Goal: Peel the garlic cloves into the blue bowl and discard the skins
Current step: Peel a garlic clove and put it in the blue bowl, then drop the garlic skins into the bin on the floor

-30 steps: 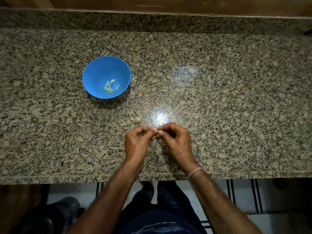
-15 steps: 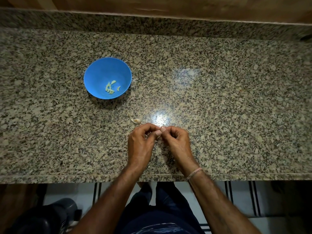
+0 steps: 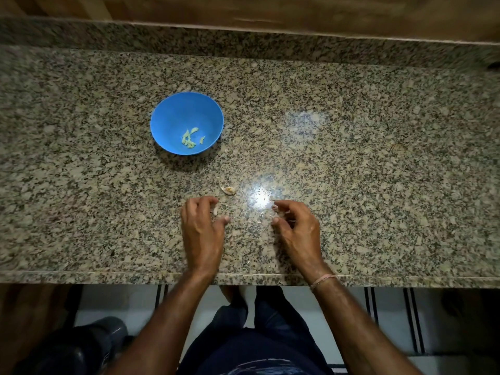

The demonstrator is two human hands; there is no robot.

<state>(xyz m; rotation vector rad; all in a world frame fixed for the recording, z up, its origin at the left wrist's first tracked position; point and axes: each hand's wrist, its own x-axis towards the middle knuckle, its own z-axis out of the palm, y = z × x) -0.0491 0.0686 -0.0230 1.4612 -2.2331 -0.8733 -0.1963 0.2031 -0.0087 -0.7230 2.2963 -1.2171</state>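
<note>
Blue bowl: the blue bowl (image 3: 186, 115) is sitting upright on the desk (image 3: 378, 158), off to the left and well apart from both hands
Done so far: a small cluster of peeled cloves (image 3: 190, 138) is lying in the bottom of the bowl, so several rounds of peeling are looking finished
Left hand: the left hand (image 3: 201, 231) is hovering low over the desk near the front edge, its fingers (image 3: 205, 201) curling round a small pale piece that I am judging to be the clove (image 3: 215, 211) now being worked on, while the thumb is standing a little apart from it
Right hand: the right hand (image 3: 297, 231) is hovering just to the right, apart from the left hand, its fingers (image 3: 284, 205) pinching a thin pale skin scrap (image 3: 274, 207) at the tips
Skins: a few loose skins (image 3: 261, 219) are lying on the desk between the two hands, small and hard to pick out against the speckled stone
Husk: a curled husk piece (image 3: 228, 188) is lying just beyond the left hand, between it and the bowl; whether any clove is remaining inside it, I cannot tell
Step in hand: the skin is seemingly coming away from the clove
Left to do: the held clove is waiting to go into the bowl, and the skins on the desk and in the right hand are waiting to be discarded; no bin is showing on the desk
</note>
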